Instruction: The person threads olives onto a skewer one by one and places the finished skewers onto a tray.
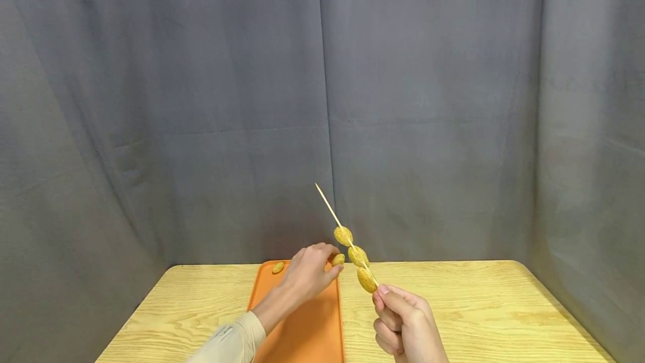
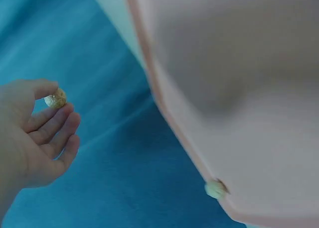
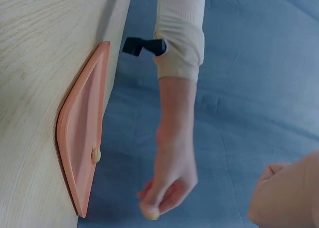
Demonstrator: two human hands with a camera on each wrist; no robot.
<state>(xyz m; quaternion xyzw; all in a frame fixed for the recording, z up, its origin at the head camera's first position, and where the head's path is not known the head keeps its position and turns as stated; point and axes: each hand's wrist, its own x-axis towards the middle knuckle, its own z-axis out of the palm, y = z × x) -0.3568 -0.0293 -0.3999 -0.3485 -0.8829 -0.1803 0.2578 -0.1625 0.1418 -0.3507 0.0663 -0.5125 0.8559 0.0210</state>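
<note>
My right hand grips the lower end of a thin wooden skewer between thumb and fingers. Three speckled yellow-brown oval pieces are threaded along it, and its bare pointed tip slants up to the left. Thumb and fingertips of my left hand pinch another such oval piece, raised over the tray's far right corner and close beside the skewer in the head view. In the right wrist view part of my right hand shows, with the skewer out of sight.
An orange tray lies on the wood-grain table beneath my left arm. One more oval piece rests at the tray's far left corner. Grey curtains hang behind the table and at both sides.
</note>
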